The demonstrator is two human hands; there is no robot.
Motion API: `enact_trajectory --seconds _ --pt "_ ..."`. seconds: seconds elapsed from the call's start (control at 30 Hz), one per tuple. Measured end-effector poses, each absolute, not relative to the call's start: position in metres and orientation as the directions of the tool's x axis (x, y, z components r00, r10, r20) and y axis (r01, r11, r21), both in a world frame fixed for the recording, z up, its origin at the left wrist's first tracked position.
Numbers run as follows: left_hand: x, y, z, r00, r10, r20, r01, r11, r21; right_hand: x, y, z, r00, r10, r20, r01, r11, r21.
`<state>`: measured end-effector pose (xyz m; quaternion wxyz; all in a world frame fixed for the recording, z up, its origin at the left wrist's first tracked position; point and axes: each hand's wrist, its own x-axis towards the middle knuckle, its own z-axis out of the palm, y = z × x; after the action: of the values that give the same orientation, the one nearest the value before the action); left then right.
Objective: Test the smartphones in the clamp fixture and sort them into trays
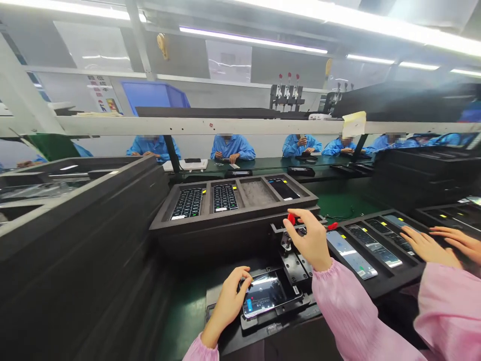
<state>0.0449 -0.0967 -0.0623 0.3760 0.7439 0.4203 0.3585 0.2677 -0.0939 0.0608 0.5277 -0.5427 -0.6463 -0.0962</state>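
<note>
A smartphone (266,293) with a dark, glossy screen lies face up in a black fixture (259,323) on the bench. My left hand (230,293) is at the phone's left end, thumb and fingers closed about its edge; the fingertips are partly hidden. Behind the phone's right end stands a metal toggle clamp (295,263). My right hand (310,238) pinches the clamp's red knob (291,219) between thumb and fingers. Part of the clamp is hidden behind that hand.
Behind the fixture, a black foam tray (233,215) holds several phones in slots. Another phone tray (391,271) lies right, under a co-worker's hands (432,248) in pink sleeves. Tall black trays (93,240) wall off the left. People in blue sit across the green bench (338,193).
</note>
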Motion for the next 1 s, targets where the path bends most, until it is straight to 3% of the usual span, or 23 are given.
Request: enact_trajectory --seconds 0.3,0.43,0.53,0.67,0.77,0.83,1.0 --pt "0.038 -0.099 -0.063 0.515 0.835 0.193 0.279 -0.376 0.884 0.277 -0.106 0.064 0.01 0.723 0.691 0.8 0.408 -0.439" --pt "0.036 -0.094 -0.069 0.459 0.865 0.201 0.216 -0.328 0.92 0.277 -0.132 0.047 0.099 0.576 0.812 0.809 0.428 -0.403" --pt "0.037 -0.09 -0.074 0.398 0.903 0.161 0.179 -0.249 0.952 0.271 -0.149 0.011 0.103 0.509 0.855 0.882 0.351 -0.315" --pt "0.034 -0.092 -0.08 0.421 0.898 0.127 0.148 -0.206 0.967 0.267 -0.154 -0.031 0.022 0.688 0.725 0.943 0.226 -0.243" --pt "0.031 -0.096 -0.084 0.488 0.858 0.158 0.186 -0.28 0.942 0.271 -0.154 -0.041 0.029 0.78 0.625 0.92 0.225 -0.323" --pt "0.029 -0.097 -0.086 0.503 0.848 0.169 0.188 -0.298 0.936 0.276 -0.157 -0.043 0.109 0.742 0.661 0.874 0.246 -0.42" --pt "0.029 -0.09 -0.092 0.429 0.902 0.053 0.078 -0.095 0.992 0.283 -0.169 -0.059 0.366 0.577 0.731 0.74 0.296 -0.604"
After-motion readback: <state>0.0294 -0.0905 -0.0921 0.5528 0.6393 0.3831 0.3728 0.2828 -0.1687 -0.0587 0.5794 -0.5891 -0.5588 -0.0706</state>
